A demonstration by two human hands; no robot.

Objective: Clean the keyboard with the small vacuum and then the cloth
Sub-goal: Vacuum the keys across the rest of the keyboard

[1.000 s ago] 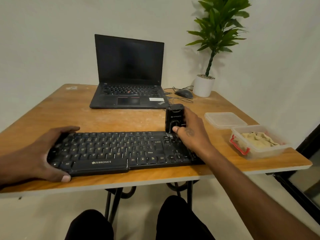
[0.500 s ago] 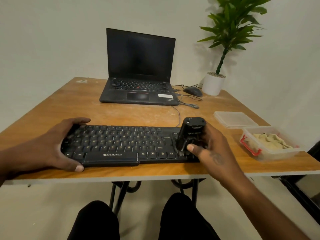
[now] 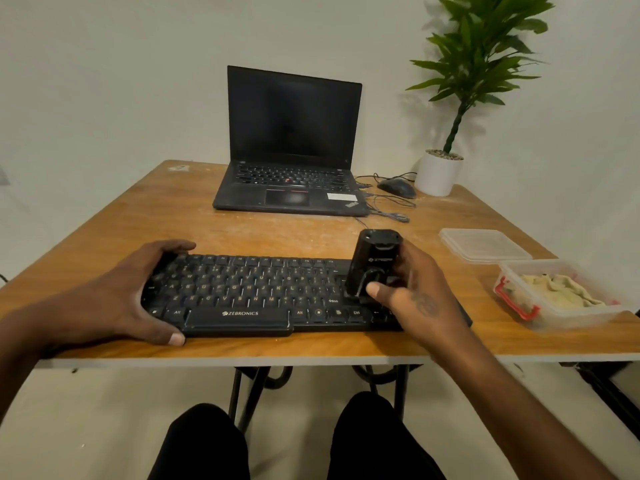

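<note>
Left hand (image 3: 114, 299) is clamped over the left end of the keyboard (image 3: 263, 296), fingers curled over the far edge and the thumb hooked on the near edge, so it's gripping that end flat against the tabletop (image 3: 277, 233). Right hand (image 3: 415, 296) is wrapped around the small vacuum (image 3: 372, 265), thumb across its front, fingers closed round the back; the vacuum stands nearly upright, leaning a little to the right, with its bottom end down on the keys at the right side of the keyboard, just ahead of the thumb. The cloth (image 3: 557, 292) sits well off to the right of the right fingers, crumpled inside a clear plastic box (image 3: 519, 306) with red clips, and the box's lid (image 3: 485, 244) lies flat just behind it. Well beyond both sets of fingers there's an open laptop (image 3: 291, 147) with a dark screen, a mouse (image 3: 396, 187) with a tangle of cable (image 3: 384, 206) beside it, and a potted plant (image 3: 450, 98) in the far right corner. Between the vacuum and the laptop it's just scuffed wood.
</note>
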